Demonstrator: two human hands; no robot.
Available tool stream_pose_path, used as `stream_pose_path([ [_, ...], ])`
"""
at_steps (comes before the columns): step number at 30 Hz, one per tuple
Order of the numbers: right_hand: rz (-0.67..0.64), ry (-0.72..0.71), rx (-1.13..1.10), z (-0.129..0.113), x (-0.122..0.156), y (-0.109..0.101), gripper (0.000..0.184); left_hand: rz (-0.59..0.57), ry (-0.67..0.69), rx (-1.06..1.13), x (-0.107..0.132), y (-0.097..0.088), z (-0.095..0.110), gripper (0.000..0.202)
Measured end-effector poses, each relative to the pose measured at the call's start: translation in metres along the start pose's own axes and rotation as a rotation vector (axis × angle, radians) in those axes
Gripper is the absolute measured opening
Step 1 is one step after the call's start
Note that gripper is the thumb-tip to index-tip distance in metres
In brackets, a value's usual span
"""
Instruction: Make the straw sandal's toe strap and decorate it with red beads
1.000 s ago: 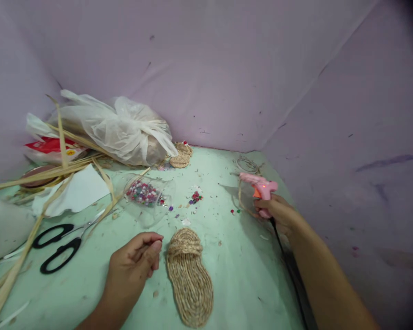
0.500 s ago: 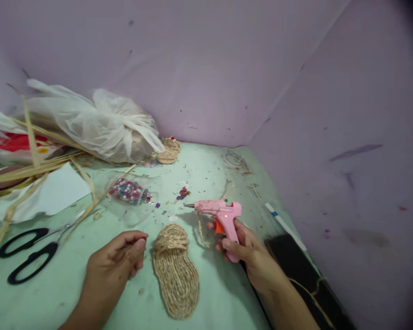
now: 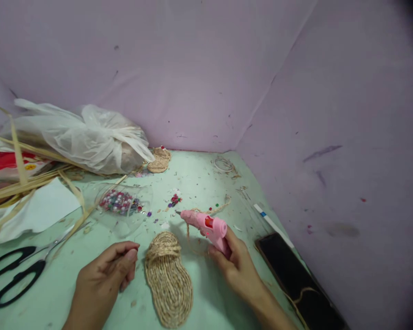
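Observation:
My right hand (image 3: 239, 261) is wrapped round the handle of a pink glue gun (image 3: 206, 224). Its metal nozzle points left, above the table, and a small red light glows on its body. A small slipper of coiled, braided straw (image 3: 168, 279) lies flat between my hands, with a band across its upper part. Just left of the slipper, my left hand (image 3: 105, 275) is closed in a pinch. A tiny dark speck shows at its fingertips, too small to name. A thin straw cord (image 3: 188, 233) hangs behind the glue gun.
Black-handled scissors (image 3: 20, 275) lie at left, near white paper (image 3: 55, 201) and straw strips. A clear cup of beads (image 3: 122, 204) lies on its side; loose beads (image 3: 175, 200) are beyond. A plastic bag (image 3: 89, 137) and another straw slipper (image 3: 159, 160) sit by the wall. A black phone (image 3: 292, 279) lies right.
The glue gun has turned in my right hand, so its rear end now faces me more. My left hand keeps its pinch. The whole view has shifted slightly.

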State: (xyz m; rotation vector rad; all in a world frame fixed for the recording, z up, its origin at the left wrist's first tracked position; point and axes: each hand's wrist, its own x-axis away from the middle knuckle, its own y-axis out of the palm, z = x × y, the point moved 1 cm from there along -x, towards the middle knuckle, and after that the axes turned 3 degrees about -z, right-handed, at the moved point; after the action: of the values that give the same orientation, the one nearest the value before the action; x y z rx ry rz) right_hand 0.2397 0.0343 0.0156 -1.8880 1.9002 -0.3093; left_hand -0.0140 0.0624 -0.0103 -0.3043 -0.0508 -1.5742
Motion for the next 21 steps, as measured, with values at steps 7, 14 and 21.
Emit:
stream_pose_path([
  [7,0.153,-0.059,0.129,-0.004,0.005,-0.018,0.037,-0.004,-0.058,0.075,0.003,0.006,0.010,0.031],
  [14,0.043,0.237,-0.323,-0.002,0.034,-0.002,0.023,0.006,-0.089,0.125,0.001,0.008,0.018,0.028],
  [21,-0.057,0.258,-0.261,0.010,0.037,-0.015,0.021,-0.001,-0.056,0.153,0.002,0.008,0.020,0.025],
])
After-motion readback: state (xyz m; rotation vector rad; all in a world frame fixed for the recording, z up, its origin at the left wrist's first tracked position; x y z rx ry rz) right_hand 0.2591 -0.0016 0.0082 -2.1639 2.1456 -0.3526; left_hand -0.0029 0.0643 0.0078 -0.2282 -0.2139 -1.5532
